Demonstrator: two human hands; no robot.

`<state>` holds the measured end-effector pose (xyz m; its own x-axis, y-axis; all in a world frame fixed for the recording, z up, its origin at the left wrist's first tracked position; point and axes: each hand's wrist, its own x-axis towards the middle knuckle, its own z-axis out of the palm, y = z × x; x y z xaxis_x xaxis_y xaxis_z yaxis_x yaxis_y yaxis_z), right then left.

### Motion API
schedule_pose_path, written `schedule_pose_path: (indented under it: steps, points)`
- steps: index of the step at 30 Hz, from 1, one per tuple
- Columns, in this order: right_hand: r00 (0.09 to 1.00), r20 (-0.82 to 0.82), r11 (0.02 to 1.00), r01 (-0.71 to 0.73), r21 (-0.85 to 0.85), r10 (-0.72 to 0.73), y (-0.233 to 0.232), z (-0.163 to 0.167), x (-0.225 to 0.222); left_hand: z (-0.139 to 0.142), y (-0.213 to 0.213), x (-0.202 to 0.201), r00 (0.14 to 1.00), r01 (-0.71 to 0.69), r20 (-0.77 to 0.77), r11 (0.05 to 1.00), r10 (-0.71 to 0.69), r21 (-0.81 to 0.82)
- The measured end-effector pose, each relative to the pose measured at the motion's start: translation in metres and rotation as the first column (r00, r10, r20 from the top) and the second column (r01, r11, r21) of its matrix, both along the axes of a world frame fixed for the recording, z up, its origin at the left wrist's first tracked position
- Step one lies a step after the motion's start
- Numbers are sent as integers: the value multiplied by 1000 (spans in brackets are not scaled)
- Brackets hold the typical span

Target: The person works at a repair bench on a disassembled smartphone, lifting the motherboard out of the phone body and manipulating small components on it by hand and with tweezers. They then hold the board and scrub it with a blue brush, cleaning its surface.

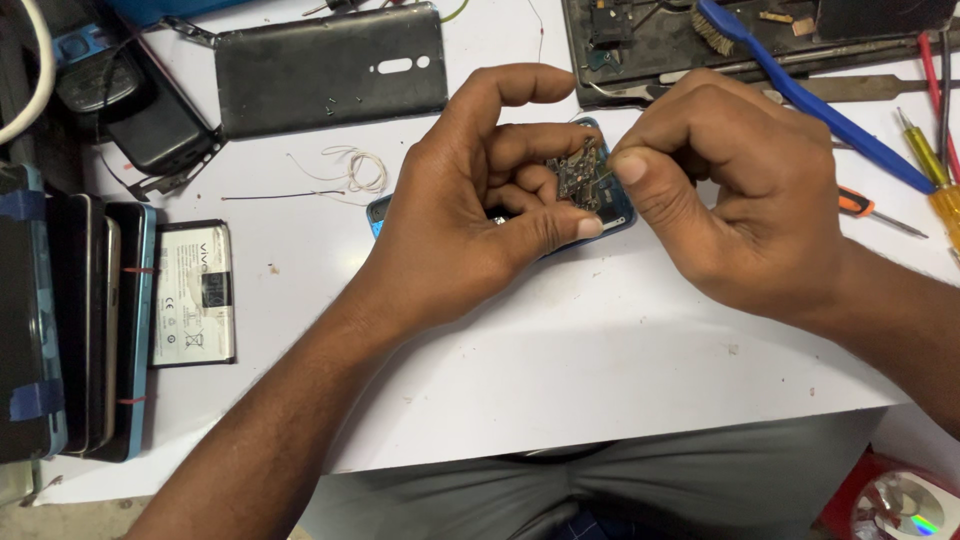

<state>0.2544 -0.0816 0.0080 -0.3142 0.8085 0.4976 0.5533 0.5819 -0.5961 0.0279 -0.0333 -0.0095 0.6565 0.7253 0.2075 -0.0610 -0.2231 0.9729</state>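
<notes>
Grey trousers (640, 480) of the seated person fill the near edge, just below the white table (560, 350). Left hand (470, 215) rests on the table, fingers curled, thumb and forefinger pinching a small circuit board (580, 178). Right hand (740, 190) sits just right of the board, thumb and forefinger pressed together on a thin metal tool whose tip touches the board; tool type not discernible. Board is held just above a blue phone body (615, 215), mostly hidden beneath both hands. Left of the board: a loose coil of white wire (362, 170); farther left, a flat battery (193, 293) and a stack of phones on edge (80, 325). Beyond the board: a dark phone back cover (330, 68). Beyond and right of the board: a blue brush (810, 95) and yellow-handled screwdriver (930, 170).
</notes>
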Motion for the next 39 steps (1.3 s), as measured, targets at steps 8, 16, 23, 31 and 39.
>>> schedule_pose_path:
  steps: [8, 16, 23, 31, 39]
  points:
    - [1000, 23, 1000, 0, 16, 0, -1, 1, -1, 0, -1, 0, 1000, -7, -21, 999, 8, 35]
    - [998, -62, 942, -29, -333, 9, 0, -5, 6, 0, -1, 0, 997, 4, -72, 994, 4, 109]
    - [988, -153, 837, -109, -536, 31, 7, -8, 11, 0, -3, -1, 992, 21, -123, 989, -2, 149]
    - [977, -196, 791, -188, -582, 87, 15, -8, 15, 1, -3, -1, 992, 35, -126, 991, -18, 132]
    - [965, -241, 769, -231, -596, 103, 16, -7, 16, 5, -4, -2, 994, 41, -104, 995, -31, 89]
